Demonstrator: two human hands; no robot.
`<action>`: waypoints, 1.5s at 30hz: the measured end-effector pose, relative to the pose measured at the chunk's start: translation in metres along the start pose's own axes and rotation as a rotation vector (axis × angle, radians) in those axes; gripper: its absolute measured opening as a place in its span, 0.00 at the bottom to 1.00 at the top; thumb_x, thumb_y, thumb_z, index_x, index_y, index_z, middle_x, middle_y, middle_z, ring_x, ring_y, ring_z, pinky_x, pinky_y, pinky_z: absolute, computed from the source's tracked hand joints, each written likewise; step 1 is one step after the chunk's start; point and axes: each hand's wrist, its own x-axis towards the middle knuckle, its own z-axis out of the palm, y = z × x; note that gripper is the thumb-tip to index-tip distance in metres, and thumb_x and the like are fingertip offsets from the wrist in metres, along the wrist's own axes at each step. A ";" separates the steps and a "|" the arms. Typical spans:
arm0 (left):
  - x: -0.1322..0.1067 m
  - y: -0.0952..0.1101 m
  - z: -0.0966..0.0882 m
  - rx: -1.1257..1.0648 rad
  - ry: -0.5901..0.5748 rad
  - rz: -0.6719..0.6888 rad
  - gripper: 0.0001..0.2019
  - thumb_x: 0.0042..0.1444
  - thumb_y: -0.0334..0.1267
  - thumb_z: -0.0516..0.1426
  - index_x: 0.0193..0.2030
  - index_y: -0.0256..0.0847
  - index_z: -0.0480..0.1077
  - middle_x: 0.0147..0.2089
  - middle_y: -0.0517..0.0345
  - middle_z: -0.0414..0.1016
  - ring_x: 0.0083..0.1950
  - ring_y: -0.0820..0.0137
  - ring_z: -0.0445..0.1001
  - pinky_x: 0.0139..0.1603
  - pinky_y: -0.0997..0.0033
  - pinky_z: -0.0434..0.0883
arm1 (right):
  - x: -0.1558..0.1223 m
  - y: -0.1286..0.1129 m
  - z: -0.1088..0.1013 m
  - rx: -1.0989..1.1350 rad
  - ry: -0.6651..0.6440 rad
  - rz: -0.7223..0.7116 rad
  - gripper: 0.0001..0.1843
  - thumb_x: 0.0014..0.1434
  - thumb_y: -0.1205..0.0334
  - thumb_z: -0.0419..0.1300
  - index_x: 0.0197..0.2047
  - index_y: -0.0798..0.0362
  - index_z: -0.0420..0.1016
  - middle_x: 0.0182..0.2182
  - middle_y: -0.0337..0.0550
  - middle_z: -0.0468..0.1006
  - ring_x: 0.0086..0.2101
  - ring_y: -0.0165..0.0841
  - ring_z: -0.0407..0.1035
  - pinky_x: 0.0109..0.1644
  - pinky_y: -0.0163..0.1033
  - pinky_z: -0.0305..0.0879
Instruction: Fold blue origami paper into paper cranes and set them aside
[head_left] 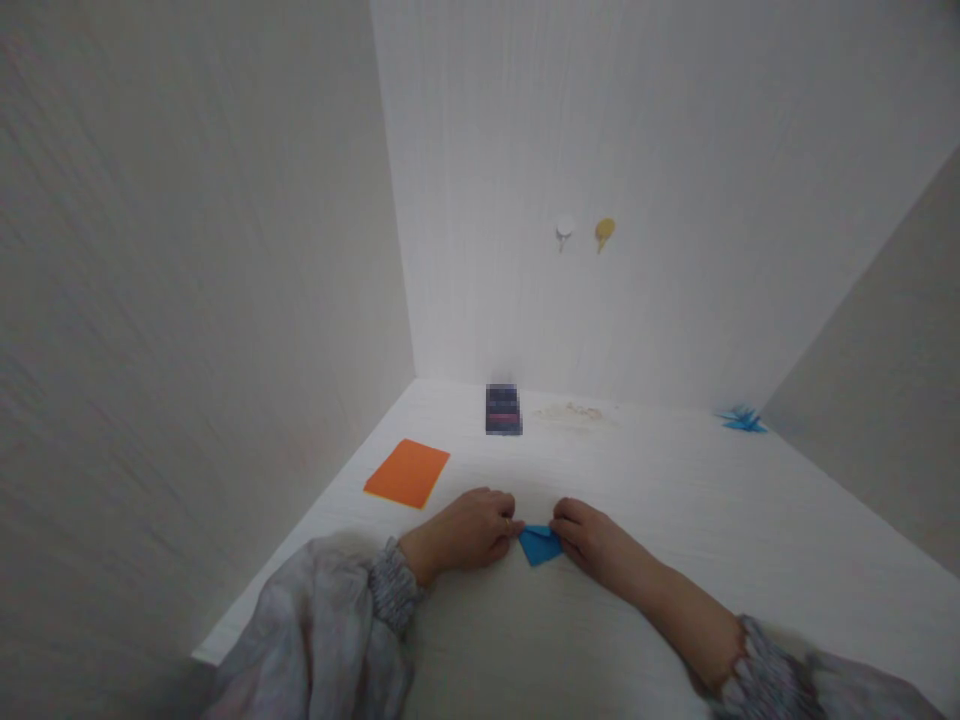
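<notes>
Folded blue paper pinched at both ends — left hand curled at ten o'clock, right hand curled at two

The held paper is blue, the loose sheet orange edged yellow

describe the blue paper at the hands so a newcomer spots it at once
On the white table, find the left hand and right hand. Between them is a folded blue paper. Unlike the spiky blue cluster near the far right corner, it is touched by both hands.
</notes>
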 end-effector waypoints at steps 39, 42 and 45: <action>-0.004 0.002 0.003 -0.149 0.046 -0.091 0.13 0.54 0.34 0.50 0.47 0.42 0.66 0.37 0.56 0.67 0.36 0.70 0.66 0.38 0.71 0.63 | -0.007 0.004 0.004 0.129 0.049 0.006 0.21 0.57 0.71 0.46 0.53 0.52 0.61 0.43 0.49 0.68 0.41 0.35 0.64 0.44 0.40 0.63; -0.001 0.001 0.009 -0.214 0.074 -0.159 0.13 0.56 0.41 0.50 0.46 0.41 0.67 0.37 0.55 0.67 0.37 0.70 0.66 0.38 0.71 0.63 | -0.005 0.000 0.002 0.223 0.067 0.030 0.19 0.57 0.69 0.47 0.52 0.53 0.62 0.42 0.48 0.68 0.40 0.34 0.65 0.44 0.38 0.63; 0.003 0.000 0.014 -0.261 0.063 -0.195 0.13 0.54 0.43 0.52 0.43 0.42 0.69 0.37 0.57 0.67 0.37 0.70 0.67 0.39 0.71 0.63 | 0.000 -0.004 0.003 0.236 0.065 0.085 0.12 0.55 0.66 0.50 0.44 0.53 0.66 0.38 0.45 0.67 0.35 0.32 0.65 0.38 0.36 0.64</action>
